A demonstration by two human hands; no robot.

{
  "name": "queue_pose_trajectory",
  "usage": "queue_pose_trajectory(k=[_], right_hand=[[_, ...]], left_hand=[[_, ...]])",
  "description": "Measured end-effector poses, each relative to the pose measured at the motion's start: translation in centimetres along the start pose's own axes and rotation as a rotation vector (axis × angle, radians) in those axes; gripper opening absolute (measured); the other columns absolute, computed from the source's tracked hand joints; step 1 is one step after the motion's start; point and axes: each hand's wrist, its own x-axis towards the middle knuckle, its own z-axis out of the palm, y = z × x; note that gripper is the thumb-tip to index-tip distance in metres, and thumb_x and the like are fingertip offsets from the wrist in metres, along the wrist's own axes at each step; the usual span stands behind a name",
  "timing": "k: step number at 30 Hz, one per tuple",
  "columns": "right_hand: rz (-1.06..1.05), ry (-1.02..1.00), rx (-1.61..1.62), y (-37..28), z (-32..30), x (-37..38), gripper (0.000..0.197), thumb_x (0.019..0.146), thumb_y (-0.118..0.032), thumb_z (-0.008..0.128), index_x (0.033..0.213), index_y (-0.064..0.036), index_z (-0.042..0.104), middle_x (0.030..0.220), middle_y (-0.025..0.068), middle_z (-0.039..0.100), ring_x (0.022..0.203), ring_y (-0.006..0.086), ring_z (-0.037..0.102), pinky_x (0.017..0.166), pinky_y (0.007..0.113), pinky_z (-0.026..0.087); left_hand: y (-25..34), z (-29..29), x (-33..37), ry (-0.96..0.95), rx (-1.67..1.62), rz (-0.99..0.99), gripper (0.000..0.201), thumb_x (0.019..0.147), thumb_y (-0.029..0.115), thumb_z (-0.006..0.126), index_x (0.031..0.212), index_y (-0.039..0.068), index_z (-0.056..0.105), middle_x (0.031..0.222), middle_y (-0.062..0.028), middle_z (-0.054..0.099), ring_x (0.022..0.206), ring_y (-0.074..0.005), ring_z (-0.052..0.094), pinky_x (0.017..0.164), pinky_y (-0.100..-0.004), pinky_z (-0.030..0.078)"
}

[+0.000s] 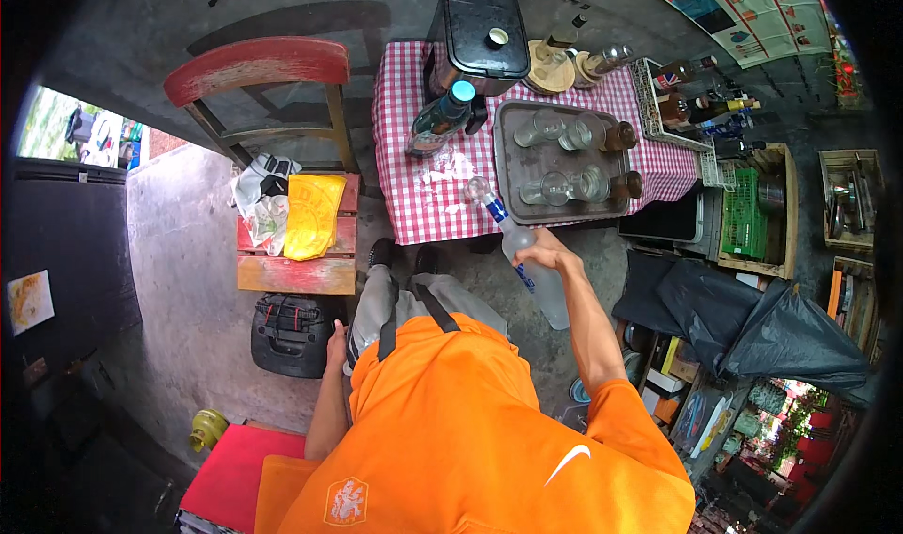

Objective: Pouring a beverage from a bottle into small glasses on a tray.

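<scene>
My right hand (544, 252) is closed around a frosted clear glass bottle (550, 294) with blue markings. The bottle is tilted, its neck reaching over the near edge of the table, close to a brown tray (513, 120). Several clear glasses (539, 127) lie or stand on that tray, along with brownish ones (621, 137) at its right side. Down by my left thigh hangs my left hand (337, 344), beside a black case (296, 332) on the floor. Its fingers look loosely extended and nothing shows in them.
The table wears a red checked cloth (400, 158), bearing a black lidded container (480, 31) and a blue-capped bottle (442, 120). A white rack (649, 101) of bottles stands at the right. Left is a red wooden chair (296, 273) with bags, including a yellow one (313, 216).
</scene>
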Motion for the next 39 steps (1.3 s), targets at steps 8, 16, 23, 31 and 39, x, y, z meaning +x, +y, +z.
queue_pose_trajectory(k=[8, 16, 23, 31, 39], right_hand=[[-0.005, -0.023, -0.004, 1.0, 0.2, 0.8, 0.051, 0.051, -0.025, 0.072, 0.096, -0.0011, 0.065, 0.091, 0.0142, 0.064, 0.086, 0.0257, 0.060, 0.082, 0.034, 0.045], [0.039, -0.004, -0.022, 1.2, 0.1, 0.8, 0.065, 0.049, -0.028, 0.073, 0.108, -0.0020, 0.061, 0.100, 0.0161, 0.063, 0.094, 0.0277, 0.059, 0.084, 0.036, 0.045], [0.021, -0.063, -0.013, 0.5, -0.1, 0.5, 0.067, 0.049, -0.029, 0.073, 0.108, -0.0002, 0.061, 0.100, 0.0171, 0.063, 0.095, 0.0287, 0.059, 0.086, 0.036, 0.044], [-0.025, 0.050, -0.002, -0.1, -0.2, -0.2, 0.066, 0.048, -0.031, 0.074, 0.104, 0.0029, 0.062, 0.103, 0.0204, 0.061, 0.099, 0.0303, 0.058, 0.087, 0.036, 0.044], [0.029, -0.041, -0.014, -0.6, -0.7, 0.1, 0.061, 0.049, -0.029, 0.073, 0.100, 0.0039, 0.063, 0.096, 0.0180, 0.063, 0.091, 0.0285, 0.060, 0.083, 0.035, 0.045]], left_hand=[[-0.7, -0.2, 0.3, -0.031, -0.007, 0.041, 0.077, 0.091, 0.064, 0.030, 0.118, -0.002, 0.058, 0.116, -0.0164, 0.060, 0.109, -0.0248, 0.055, 0.094, -0.0337, 0.040], [0.6, 0.0, -0.6, -0.014, 0.022, 0.050, 0.079, 0.089, 0.066, 0.030, 0.119, -0.002, 0.058, 0.116, -0.0167, 0.060, 0.109, -0.0250, 0.055, 0.094, -0.0339, 0.039], [0.0, -0.1, -0.2, -0.011, -0.018, 0.050, 0.079, 0.089, 0.066, 0.030, 0.118, -0.002, 0.058, 0.116, -0.0164, 0.060, 0.108, -0.0244, 0.055, 0.093, -0.0337, 0.040], [-0.5, -0.1, 0.4, -0.014, -0.004, 0.060, 0.080, 0.089, 0.066, 0.029, 0.118, -0.002, 0.058, 0.116, -0.0166, 0.060, 0.108, -0.0251, 0.055, 0.093, -0.0340, 0.040], [-1.3, 0.0, 1.4, -0.001, 0.009, 0.062, 0.081, 0.089, 0.067, 0.028, 0.118, -0.002, 0.059, 0.116, -0.0182, 0.060, 0.110, -0.0263, 0.055, 0.094, -0.0346, 0.039]])
